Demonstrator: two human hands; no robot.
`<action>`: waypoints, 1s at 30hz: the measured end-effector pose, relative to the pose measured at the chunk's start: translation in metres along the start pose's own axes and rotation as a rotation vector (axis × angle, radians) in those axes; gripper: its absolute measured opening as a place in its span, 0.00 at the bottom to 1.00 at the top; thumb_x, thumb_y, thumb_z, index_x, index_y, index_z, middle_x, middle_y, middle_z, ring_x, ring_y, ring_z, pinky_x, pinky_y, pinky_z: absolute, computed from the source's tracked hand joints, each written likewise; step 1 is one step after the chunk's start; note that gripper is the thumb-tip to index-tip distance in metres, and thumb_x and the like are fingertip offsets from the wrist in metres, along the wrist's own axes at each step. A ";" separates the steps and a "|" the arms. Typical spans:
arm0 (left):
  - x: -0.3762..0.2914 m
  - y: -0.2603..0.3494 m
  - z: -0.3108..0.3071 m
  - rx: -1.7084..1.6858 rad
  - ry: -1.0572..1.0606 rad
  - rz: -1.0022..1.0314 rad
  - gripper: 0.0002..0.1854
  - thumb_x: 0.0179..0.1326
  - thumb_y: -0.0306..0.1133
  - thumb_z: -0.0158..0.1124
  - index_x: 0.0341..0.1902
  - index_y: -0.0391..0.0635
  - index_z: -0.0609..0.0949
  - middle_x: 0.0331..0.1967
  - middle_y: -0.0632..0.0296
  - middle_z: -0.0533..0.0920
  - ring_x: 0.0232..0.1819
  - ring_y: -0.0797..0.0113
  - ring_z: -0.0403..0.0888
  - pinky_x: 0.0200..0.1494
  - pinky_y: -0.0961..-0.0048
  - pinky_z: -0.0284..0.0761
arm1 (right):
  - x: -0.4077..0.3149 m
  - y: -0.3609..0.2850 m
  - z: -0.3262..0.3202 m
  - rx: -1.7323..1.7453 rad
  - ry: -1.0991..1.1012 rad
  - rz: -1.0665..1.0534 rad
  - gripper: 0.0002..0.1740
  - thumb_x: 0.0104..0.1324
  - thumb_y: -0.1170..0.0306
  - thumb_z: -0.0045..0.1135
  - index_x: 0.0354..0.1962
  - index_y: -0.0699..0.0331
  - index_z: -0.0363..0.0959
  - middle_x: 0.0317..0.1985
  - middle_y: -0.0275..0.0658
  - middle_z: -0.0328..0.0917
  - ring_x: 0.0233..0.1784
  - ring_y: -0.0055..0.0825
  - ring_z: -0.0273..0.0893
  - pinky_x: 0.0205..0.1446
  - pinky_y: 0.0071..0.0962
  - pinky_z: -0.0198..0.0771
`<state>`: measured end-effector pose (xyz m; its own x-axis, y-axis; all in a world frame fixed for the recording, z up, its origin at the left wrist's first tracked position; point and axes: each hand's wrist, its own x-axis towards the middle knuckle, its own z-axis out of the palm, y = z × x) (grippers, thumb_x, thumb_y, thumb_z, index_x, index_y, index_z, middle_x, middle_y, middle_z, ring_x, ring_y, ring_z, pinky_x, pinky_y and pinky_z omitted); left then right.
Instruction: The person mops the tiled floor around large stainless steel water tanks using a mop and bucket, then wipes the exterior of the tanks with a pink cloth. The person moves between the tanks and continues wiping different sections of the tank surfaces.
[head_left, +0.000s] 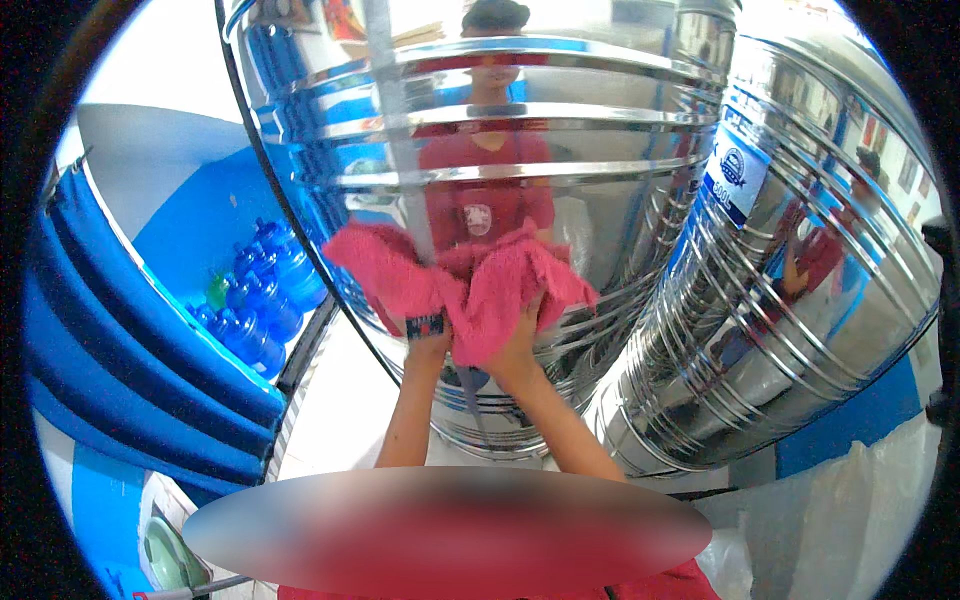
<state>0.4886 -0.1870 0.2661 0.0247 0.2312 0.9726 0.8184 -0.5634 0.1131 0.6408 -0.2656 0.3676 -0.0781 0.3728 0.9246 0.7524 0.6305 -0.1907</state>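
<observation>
A pink cloth (495, 300) is bunched in both of my hands and spread before a shiny stainless-steel tank (622, 202) with raised ribs. My left hand (429, 346) grips its lower left part, fingers mostly covered by the fabric. A dark printed patch shows there; I cannot tell whether it is a tag or a wristband. On the right side, my right hand (517, 352) holds the cloth from below, thumb up. The cloth appears to be against the tank wall, though contact is hard to judge. A grey strip (390, 97) runs down the tank, which mirrors a person.
A second ribbed steel tank (817, 315) with a blue label (735, 176) stands close at right. Leftward are a black cable (259, 142), several blue water jugs (251, 322) and a ribbed blue surface (150, 322). A pale green basin (169, 555) sits lower left, plastic sheeting (847, 510) lower right.
</observation>
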 end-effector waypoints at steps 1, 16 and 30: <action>0.020 0.000 -0.007 0.039 -0.035 0.034 0.28 0.57 0.36 0.59 0.65 0.50 0.73 0.63 0.47 0.72 0.67 0.44 0.66 0.70 0.46 0.55 | 0.010 0.000 0.002 -0.033 0.048 -0.043 0.44 0.56 0.48 0.58 0.66 0.61 0.61 0.69 0.50 0.59 0.74 0.57 0.48 0.76 0.61 0.28; 0.147 -0.130 -0.023 -0.293 0.011 0.069 0.35 0.55 0.41 0.70 0.64 0.40 0.69 0.59 0.52 0.73 0.59 0.57 0.73 0.61 0.52 0.67 | 0.100 -0.094 0.053 -0.294 -0.283 -0.069 0.32 0.56 0.54 0.55 0.55 0.63 0.72 0.53 0.54 0.72 0.60 0.55 0.67 0.65 0.53 0.58; 0.208 0.041 -0.092 -0.584 0.008 0.231 0.36 0.42 0.38 0.66 0.61 0.47 0.74 0.66 0.43 0.67 0.71 0.36 0.55 0.74 0.42 0.43 | 0.095 -0.070 -0.031 -0.469 0.330 0.105 0.28 0.57 0.56 0.55 0.55 0.52 0.73 0.66 0.46 0.65 0.75 0.53 0.48 0.75 0.60 0.38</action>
<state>0.4745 -0.2348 0.4921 0.1575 0.0474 0.9864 0.3438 -0.9390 -0.0097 0.6008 -0.2956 0.4794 0.1639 0.1374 0.9768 0.9602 0.2046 -0.1899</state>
